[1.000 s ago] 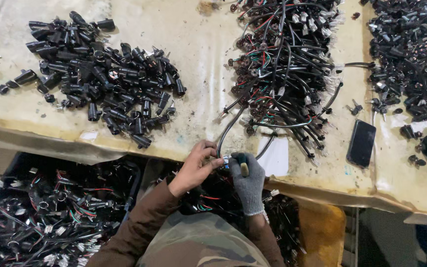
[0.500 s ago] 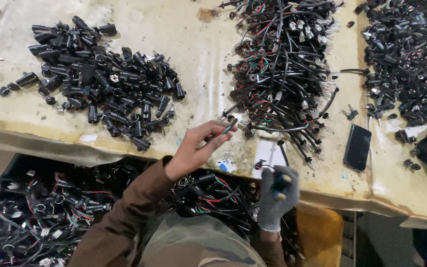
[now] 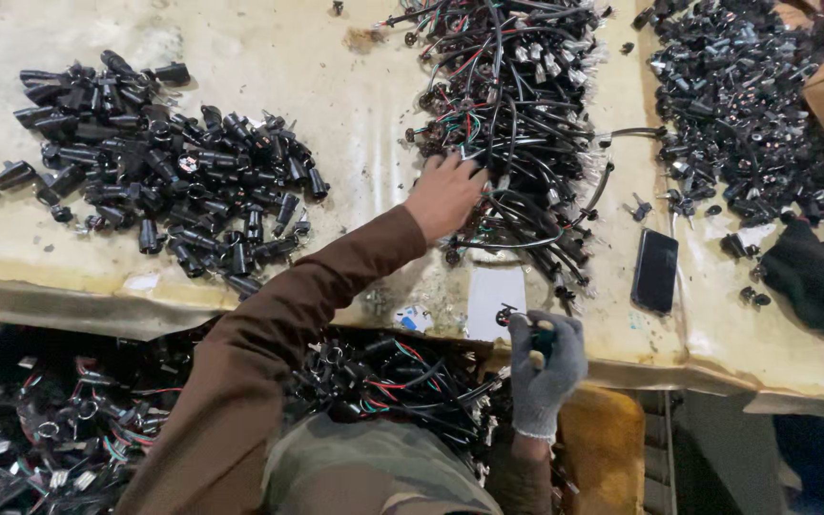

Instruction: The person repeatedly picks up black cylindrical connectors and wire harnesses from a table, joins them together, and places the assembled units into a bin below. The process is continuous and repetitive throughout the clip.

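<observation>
We look down on a worktable (image 3: 336, 57) strewn with small electrical parts. Our left hand (image 3: 445, 195), bare and in a brown sleeve (image 3: 269, 353), reaches forward and rests on the near left edge of the wire heap (image 3: 517, 124), a tangle of black leads with red, green and white cores. Its fingers (image 3: 469, 172) are loosely spread and sunk among the leads; we cannot tell whether any single lead is pinched. Our right hand (image 3: 545, 358), in a grey knit glove, is curled closed around a small black part (image 3: 543, 336) at the table's near edge, just beside a white paper slip (image 3: 495, 300).

The heap lies directly ahead of the left hand and up and slightly left of the right; the left hand is plainly the nearer, being already in contact. The heap's long axis runs away from us, and most leads near the fingers follow that line or curve across it.

To the left, well apart, lies a plug pile (image 3: 164, 162) of black barrel parts. A dark phone (image 3: 655, 270) lies right of the heap, and a second black pile (image 3: 746, 105) beyond it. Under the table edge, a bin (image 3: 40, 429) holds more wired parts.
</observation>
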